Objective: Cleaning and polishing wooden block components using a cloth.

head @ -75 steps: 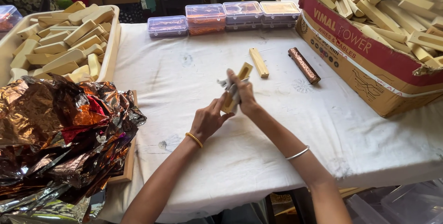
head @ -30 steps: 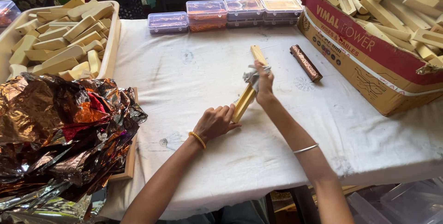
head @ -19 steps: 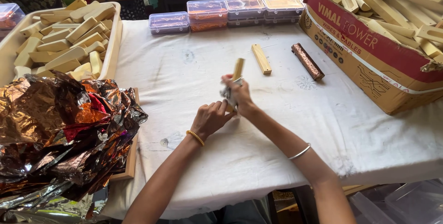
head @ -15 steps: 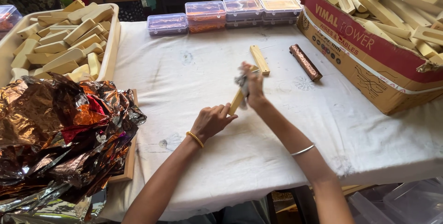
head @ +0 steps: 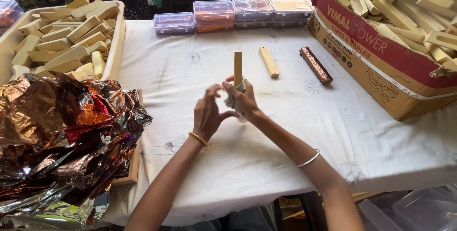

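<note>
A: Above the white tablecloth, what is held?

B: A pale wooden stick, upright. The right hand clasps its lower end through a small grey cloth; the left hand is loosely curled beside it, whether touching I cannot tell.

A: How would it handle?

B: Probably light, stiff, square-edged and dry; best gripped low, as here.

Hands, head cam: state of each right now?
Left hand: fingers curled, touching the lower end of the wooden stick.
Right hand: closed on the upright wooden stick, pale cloth against it.
</note>
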